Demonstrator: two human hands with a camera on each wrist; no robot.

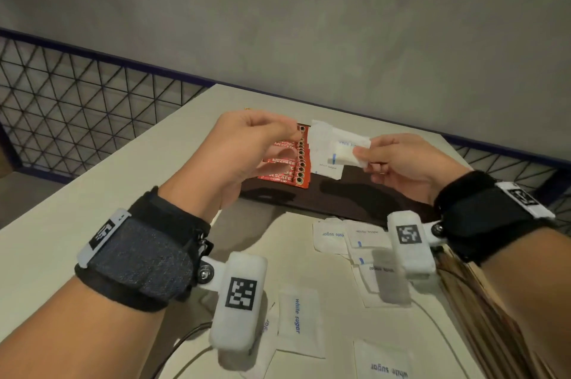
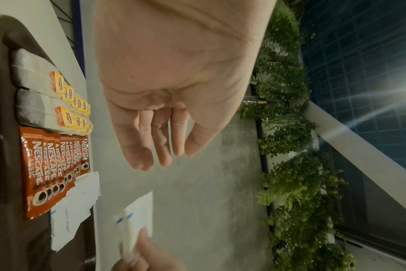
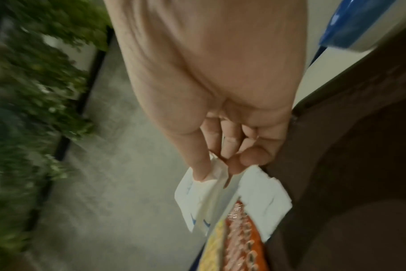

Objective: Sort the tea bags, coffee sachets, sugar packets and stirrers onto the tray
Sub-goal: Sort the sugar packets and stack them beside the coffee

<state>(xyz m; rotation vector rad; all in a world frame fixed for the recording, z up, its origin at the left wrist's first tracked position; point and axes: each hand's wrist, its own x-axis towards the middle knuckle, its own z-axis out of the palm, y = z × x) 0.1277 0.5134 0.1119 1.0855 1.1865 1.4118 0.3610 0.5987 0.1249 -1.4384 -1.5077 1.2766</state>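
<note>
My right hand pinches white sugar packets between thumb and fingers just above the dark brown tray. The right wrist view, blurred, shows the same pinch on the packets. My left hand hovers over the red coffee sachets with loosely curled fingers and holds nothing. On the tray lie tea bags with yellow tags, the fanned coffee sachets and a small pile of sugar packets.
Several loose sugar packets lie on the pale table in front of the tray. A bundle of wooden stirrers lies at the right under my forearm. A grey wall stands behind and mesh railing runs along the sides.
</note>
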